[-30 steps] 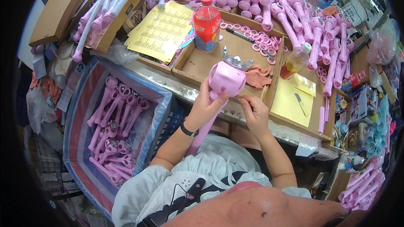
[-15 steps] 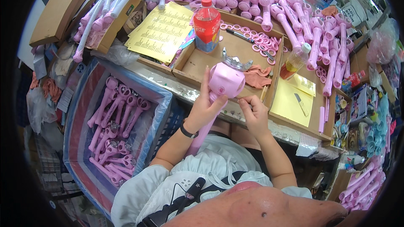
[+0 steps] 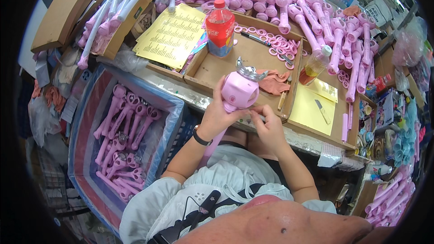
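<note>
My left hand (image 3: pixel 216 118) is wrapped round the neck of a pink toy wand (image 3: pixel 239 91). The wand's rounded, hollow head points away from me and bears a silver crown (image 3: pixel 249 70); its handle slants down toward my lap. Close to the right of the wand's neck, my right hand (image 3: pixel 269 125) is closed in a pinch. A thin, small bit shows at those fingertips, too small to name. Beyond the wand, a salmon-coloured cloth (image 3: pixel 274 82) lies in a cardboard tray (image 3: pixel 210 70).
Left of me stands a lined bin (image 3: pixel 86 171) of crowned pink wands. Bottles with a red cap (image 3: pixel 220 31) and a white cap (image 3: pixel 315 66) stand in the trays. Pink rings (image 3: pixel 282 45), yellow sheets (image 3: pixel 174 36), a craft knife (image 3: pixel 323 111) and heaped wands (image 3: pixel 334 31) lie around.
The wand's head has tilted and turned slightly, with its crown shifting left. My right hand has moved a little toward me and left, closer to the wand's neck.
</note>
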`<state>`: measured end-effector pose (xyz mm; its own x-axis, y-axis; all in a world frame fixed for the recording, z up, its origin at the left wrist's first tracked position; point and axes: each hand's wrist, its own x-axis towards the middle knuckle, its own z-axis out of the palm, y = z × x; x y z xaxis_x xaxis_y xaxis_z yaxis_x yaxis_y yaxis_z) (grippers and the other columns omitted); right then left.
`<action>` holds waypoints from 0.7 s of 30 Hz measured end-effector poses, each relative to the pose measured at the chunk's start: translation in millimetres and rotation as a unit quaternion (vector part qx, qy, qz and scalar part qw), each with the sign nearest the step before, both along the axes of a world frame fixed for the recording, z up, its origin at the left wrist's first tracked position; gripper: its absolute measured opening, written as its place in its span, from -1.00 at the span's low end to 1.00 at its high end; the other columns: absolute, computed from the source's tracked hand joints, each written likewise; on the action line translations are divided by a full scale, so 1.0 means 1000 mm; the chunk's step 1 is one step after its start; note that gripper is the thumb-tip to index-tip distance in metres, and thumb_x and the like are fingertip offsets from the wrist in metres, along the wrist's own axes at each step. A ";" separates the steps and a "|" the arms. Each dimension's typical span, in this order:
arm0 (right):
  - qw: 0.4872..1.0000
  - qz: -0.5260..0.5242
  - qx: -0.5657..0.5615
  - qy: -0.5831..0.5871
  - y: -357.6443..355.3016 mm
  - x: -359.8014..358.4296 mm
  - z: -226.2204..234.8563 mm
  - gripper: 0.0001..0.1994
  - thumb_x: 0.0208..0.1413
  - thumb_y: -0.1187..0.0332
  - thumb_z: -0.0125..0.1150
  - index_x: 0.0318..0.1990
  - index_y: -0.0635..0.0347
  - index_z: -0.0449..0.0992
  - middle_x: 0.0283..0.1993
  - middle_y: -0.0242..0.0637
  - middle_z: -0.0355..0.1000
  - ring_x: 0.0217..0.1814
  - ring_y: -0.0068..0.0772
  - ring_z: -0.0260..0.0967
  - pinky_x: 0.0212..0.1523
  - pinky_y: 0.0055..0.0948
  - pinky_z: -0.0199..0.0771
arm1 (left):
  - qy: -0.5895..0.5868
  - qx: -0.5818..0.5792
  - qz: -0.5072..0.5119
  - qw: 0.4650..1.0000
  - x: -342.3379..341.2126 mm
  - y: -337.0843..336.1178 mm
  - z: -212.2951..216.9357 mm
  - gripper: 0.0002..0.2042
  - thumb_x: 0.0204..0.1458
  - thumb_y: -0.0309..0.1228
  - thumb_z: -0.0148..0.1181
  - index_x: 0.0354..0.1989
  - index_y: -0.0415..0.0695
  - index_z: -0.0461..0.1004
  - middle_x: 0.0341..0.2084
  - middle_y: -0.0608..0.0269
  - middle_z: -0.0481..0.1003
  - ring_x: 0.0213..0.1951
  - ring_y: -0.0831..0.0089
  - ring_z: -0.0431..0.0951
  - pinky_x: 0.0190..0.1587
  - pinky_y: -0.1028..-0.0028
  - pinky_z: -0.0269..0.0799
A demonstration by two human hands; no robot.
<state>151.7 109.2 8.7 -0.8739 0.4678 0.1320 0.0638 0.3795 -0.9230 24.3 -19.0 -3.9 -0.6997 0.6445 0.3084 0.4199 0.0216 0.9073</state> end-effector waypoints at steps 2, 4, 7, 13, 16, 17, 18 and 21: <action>0.998 0.006 0.067 -0.010 -0.006 0.002 0.003 -0.80 0.11 0.33 0.15 -0.20 0.26 0.40 -0.37 -0.03 0.46 -0.37 -0.11 0.47 -0.33 -0.29 0.43 | 0.014 -0.013 0.028 0.999 -0.001 0.000 -0.001 -0.02 -0.25 -0.21 0.47 0.28 -0.22 -0.10 -0.01 -0.14 0.38 0.02 0.13 0.46 0.00 0.33 0.38; 0.990 0.009 0.141 -0.007 -0.009 0.007 0.007 -0.79 0.08 0.34 0.16 -0.17 0.24 0.40 -0.36 0.02 0.45 -0.37 -0.03 0.45 -0.33 -0.24 0.42 | -0.009 -0.016 0.021 1.000 -0.003 0.000 -0.002 -0.08 -0.23 -0.24 0.46 0.26 -0.23 -0.04 -0.03 -0.08 0.39 0.00 0.22 0.47 -0.01 0.37 0.39; 0.992 -0.033 0.123 0.002 0.004 0.018 0.011 -0.84 0.06 0.37 0.18 -0.25 0.25 0.45 -0.38 -0.08 0.45 -0.38 -0.09 0.44 -0.34 -0.27 0.42 | -0.123 0.024 -0.001 0.992 -0.008 -0.002 -0.001 -0.16 -0.18 -0.29 0.43 0.23 -0.25 0.01 -0.04 0.03 0.40 -0.05 0.35 0.47 -0.05 0.41 0.42; 0.917 -0.255 0.308 0.000 0.083 0.052 0.001 -0.88 0.00 0.43 0.20 -0.30 0.23 0.51 -0.30 -0.17 0.39 -0.20 -0.14 0.37 -0.15 -0.29 0.36 | -0.279 0.076 -0.059 0.956 -0.019 -0.009 -0.004 -0.36 -0.05 -0.40 0.31 0.17 -0.25 0.09 -0.09 0.20 0.36 -0.16 0.56 0.42 -0.15 0.56 0.41; 0.924 -0.228 0.299 -0.074 0.103 0.071 -0.013 -0.89 -0.02 0.41 0.21 -0.33 0.22 0.52 -0.31 -0.17 0.40 -0.20 -0.12 0.37 -0.14 -0.26 0.35 | -0.282 0.060 -0.074 0.955 -0.020 -0.006 -0.012 -0.38 -0.03 -0.40 0.29 0.16 -0.24 0.10 -0.10 0.20 0.36 -0.15 0.57 0.42 -0.17 0.55 0.42; 0.935 -0.211 0.273 -0.089 0.105 0.075 -0.017 -0.89 -0.01 0.40 0.22 -0.34 0.22 0.53 -0.31 -0.16 0.41 -0.19 -0.11 0.37 -0.14 -0.26 0.36 | -0.298 0.062 -0.080 0.949 -0.019 -0.004 -0.016 -0.39 -0.03 -0.39 0.28 0.16 -0.23 0.10 -0.10 0.20 0.36 -0.15 0.57 0.42 -0.17 0.55 0.42; 0.943 -0.200 0.235 -0.122 0.107 0.078 -0.021 -0.89 -0.01 0.39 0.22 -0.35 0.22 0.54 -0.31 -0.16 0.41 -0.19 -0.10 0.37 -0.14 -0.26 0.36 | -0.314 0.060 -0.084 0.944 -0.018 -0.002 -0.019 -0.40 -0.02 -0.39 0.28 0.15 -0.23 0.11 -0.10 0.20 0.36 -0.15 0.56 0.41 -0.17 0.55 0.42; 0.948 -0.163 0.231 -0.145 0.112 0.080 -0.027 -0.81 0.02 0.30 0.18 -0.28 0.20 0.56 -0.30 -0.13 0.44 -0.16 -0.09 0.38 -0.12 -0.25 0.36 | -0.311 0.059 -0.076 0.946 -0.015 0.001 -0.025 -0.49 0.03 -0.37 0.21 0.11 -0.18 0.12 -0.25 0.10 0.44 -0.39 0.47 0.48 -0.39 0.52 0.45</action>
